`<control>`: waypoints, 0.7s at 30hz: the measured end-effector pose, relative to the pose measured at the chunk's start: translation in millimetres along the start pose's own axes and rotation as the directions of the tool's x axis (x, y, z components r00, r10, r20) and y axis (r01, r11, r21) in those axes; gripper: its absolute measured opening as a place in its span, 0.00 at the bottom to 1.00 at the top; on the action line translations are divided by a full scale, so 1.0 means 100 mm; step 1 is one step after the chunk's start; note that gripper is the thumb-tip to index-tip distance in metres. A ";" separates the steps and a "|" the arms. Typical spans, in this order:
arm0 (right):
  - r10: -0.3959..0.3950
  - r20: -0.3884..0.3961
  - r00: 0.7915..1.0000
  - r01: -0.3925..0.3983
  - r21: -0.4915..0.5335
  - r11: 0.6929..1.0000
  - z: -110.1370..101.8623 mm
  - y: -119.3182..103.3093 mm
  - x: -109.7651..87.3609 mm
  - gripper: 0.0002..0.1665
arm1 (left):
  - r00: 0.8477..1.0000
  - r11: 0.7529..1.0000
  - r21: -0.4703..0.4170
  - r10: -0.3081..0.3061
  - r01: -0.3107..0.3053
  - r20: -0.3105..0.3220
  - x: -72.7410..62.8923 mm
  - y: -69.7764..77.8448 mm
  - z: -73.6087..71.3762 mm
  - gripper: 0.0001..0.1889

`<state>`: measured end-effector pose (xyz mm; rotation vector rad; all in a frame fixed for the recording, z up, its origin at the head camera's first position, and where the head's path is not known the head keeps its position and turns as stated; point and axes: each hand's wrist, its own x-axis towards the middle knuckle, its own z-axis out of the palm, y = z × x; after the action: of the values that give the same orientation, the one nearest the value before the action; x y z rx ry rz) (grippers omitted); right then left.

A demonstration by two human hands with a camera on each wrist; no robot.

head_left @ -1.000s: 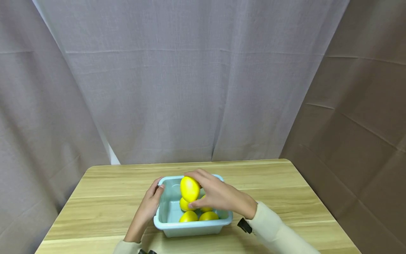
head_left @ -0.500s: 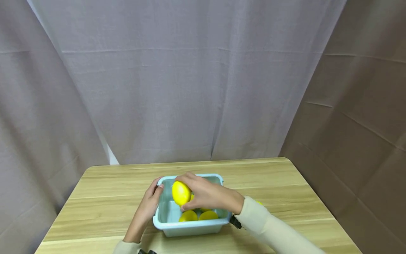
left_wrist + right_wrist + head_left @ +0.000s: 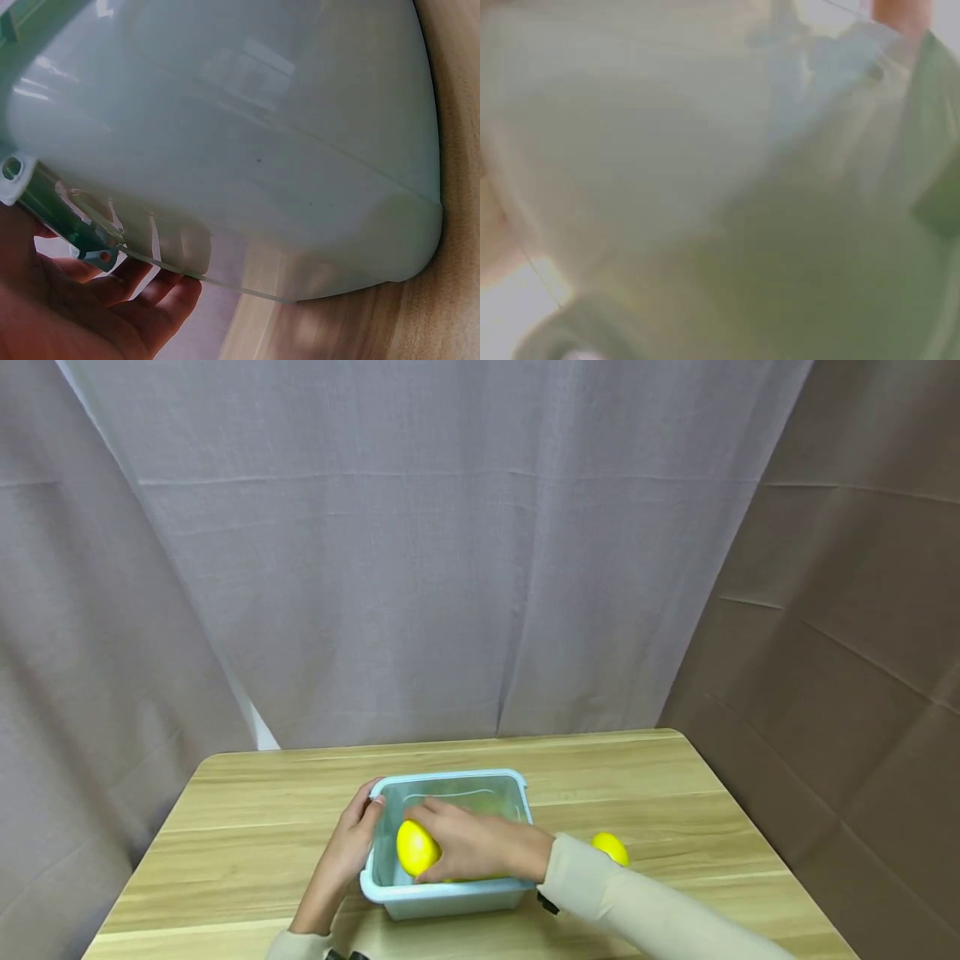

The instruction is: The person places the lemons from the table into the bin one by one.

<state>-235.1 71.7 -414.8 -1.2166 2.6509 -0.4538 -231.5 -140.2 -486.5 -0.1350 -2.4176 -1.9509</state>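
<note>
A pale blue-green plastic bin [image 3: 450, 910] stands on the table in the head view. My left hand [image 3: 351, 843] holds its left rim, thumb on top and fingers along the outside; in the left wrist view the fingers [image 3: 176, 296] show at the bin's edge. Inside the bin, low down, my right hand [image 3: 468, 845] grips a yellow lemon [image 3: 417, 848]. The hand and forearm hide most of the bin's contents. Blurred bin wall [image 3: 667, 150] fills the right wrist view, where neither the right hand nor the held lemon can be made out.
Another yellow lemon [image 3: 611, 847] lies on the wooden table [image 3: 277, 810] to the right of the bin, partly behind the right sleeve [image 3: 637, 889]. Grey curtains [image 3: 360, 568] hang behind the table and on its left, a brown one [image 3: 840, 652] on its right.
My right hand has moved left and down into the bin with the lemon. A lemon on the table has come into view beyond the right sleeve. The left hand stays on the rim.
</note>
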 end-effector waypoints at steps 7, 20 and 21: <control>-0.017 -0.023 1.000 0.018 0.039 0.999 0.14 0.02 0.09 0.36 | 1.000 1.000 0.010 0.011 -0.011 -0.001 0.00 -0.01 0.00 0.24; 0.114 0.038 0.993 -0.119 0.160 0.980 0.32 0.00 0.23 0.33 | 1.000 1.000 -0.011 0.018 -0.017 0.008 -0.01 -0.01 -0.01 0.23; 0.119 0.042 0.992 -0.124 0.159 0.980 0.32 0.00 0.24 0.33 | 1.000 1.000 -0.012 0.019 -0.018 0.008 -0.01 -0.01 -0.01 0.23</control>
<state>-240.9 47.2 -445.8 -1.0005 2.5855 -0.6091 -231.0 -141.4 -486.8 -0.1652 -2.4013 -1.9608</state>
